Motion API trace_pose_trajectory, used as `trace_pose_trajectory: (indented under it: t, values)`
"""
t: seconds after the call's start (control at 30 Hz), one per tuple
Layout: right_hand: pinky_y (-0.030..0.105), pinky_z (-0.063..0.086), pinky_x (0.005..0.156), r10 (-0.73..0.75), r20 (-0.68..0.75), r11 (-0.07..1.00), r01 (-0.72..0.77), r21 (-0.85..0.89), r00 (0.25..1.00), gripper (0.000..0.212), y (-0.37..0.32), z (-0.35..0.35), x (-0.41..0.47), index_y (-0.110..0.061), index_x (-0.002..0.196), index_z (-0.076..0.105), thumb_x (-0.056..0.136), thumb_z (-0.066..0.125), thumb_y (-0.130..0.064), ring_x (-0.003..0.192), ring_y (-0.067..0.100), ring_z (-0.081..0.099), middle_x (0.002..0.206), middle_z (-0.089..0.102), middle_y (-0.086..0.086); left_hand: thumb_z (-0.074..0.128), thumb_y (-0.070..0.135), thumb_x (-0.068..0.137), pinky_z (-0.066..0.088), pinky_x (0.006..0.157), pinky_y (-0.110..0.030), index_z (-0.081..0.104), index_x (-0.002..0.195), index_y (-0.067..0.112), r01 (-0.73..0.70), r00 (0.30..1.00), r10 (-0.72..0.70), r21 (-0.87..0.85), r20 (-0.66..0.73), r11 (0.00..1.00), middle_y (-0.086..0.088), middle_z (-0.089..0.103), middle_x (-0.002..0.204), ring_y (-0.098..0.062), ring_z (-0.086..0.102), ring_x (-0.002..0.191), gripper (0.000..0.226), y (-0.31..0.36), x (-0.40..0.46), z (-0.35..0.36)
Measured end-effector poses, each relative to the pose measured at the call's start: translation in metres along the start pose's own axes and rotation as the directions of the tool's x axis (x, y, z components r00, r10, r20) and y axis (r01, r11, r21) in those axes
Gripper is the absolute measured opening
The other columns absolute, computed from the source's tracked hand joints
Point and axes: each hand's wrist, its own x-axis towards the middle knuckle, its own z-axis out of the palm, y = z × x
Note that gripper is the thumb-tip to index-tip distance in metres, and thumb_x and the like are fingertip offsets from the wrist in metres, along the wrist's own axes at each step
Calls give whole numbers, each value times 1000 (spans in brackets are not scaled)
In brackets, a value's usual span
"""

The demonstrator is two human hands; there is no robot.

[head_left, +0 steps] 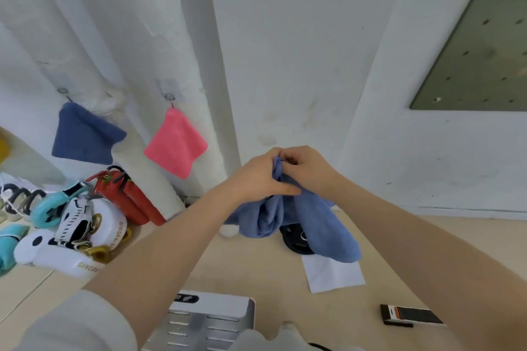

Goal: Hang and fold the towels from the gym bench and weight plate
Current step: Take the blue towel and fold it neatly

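Both hands (285, 174) grip blue towel (322, 225), bunched, hanging below.

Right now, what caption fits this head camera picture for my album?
Both hands, left and right, bunch a blue towel near hung navy towel and pink towel.

Red bag (128, 199) beside white helmets (85, 236) — green pegboard (479, 60) on the wall.

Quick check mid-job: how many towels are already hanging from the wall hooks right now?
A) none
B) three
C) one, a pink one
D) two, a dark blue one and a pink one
D: a dark blue square towel and a pink square towel each hang from a hook, while both hands grip a lighter blue towel.
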Motion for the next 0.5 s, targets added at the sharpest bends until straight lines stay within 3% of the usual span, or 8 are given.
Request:
trace_pose_trajectory:
  t: [0.1, 0.17, 0.23, 0.33, 0.43, 0.5]
  values:
    - [22, 36, 57, 31, -131, 995, -18, 98, 991, 16, 8, -18, 7, -1, 76, 63, 86, 59, -13, 59, 12, 44, 58, 51, 3, 68, 21, 80, 46, 67, -19, 62, 93, 14, -13, 996, 8, -56, -93, 998, -2, 62, 76, -17, 60, 77, 15, 9, 23, 6]
    - [21, 41, 60, 79, -129, 984, -57, 167, 988, 18, 14, -36, 7, -4, 78, 63, 85, 63, -20, 60, 9, 49, 62, 55, 0, 62, 19, 84, 45, 64, -16, 66, 89, 22, -20, 990, 4, -108, -141, 994, -5, 61, 71, -14, 58, 75, 6, 9, 33, 4]
    - [15, 44, 59, 107, -86, 968, -84, 235, 991, 17, 21, -51, 5, -12, 76, 62, 87, 61, -25, 60, 4, 54, 64, 59, -5, 59, 21, 87, 48, 70, -22, 69, 91, 17, -22, 977, -34, -261, -208, 965, -6, 64, 73, -16, 62, 77, 12, 9, 38, -2]
    - [12, 42, 54, 129, -9, 958, -122, 261, 992, 21, 35, -65, 2, -19, 69, 60, 90, 58, -24, 55, 1, 54, 63, 59, -8, 58, 23, 90, 53, 72, -24, 66, 87, 17, -47, 942, -171, -620, -288, 783, -1, 69, 79, -16, 66, 79, 11, 14, 43, -6]
    - [10, 35, 51, 149, 27, 960, -152, 234, 988, 26, 44, -72, -1, -18, 66, 55, 92, 54, -24, 54, 5, 43, 62, 50, -5, 56, 24, 92, 54, 63, -23, 59, 80, 19, -85, 883, -335, -814, -328, 574, 6, 67, 64, -10, 65, 65, 13, 19, 50, -8]
    - [11, 31, 50, 140, 13, 961, -139, 239, 990, 33, 47, -75, -2, -17, 63, 48, 95, 49, -24, 51, 5, 35, 59, 41, -6, 55, 27, 92, 55, 63, -27, 56, 79, 17, -105, 854, -415, -886, -313, 452, 3, 66, 64, -13, 64, 64, 17, 21, 56, -9]
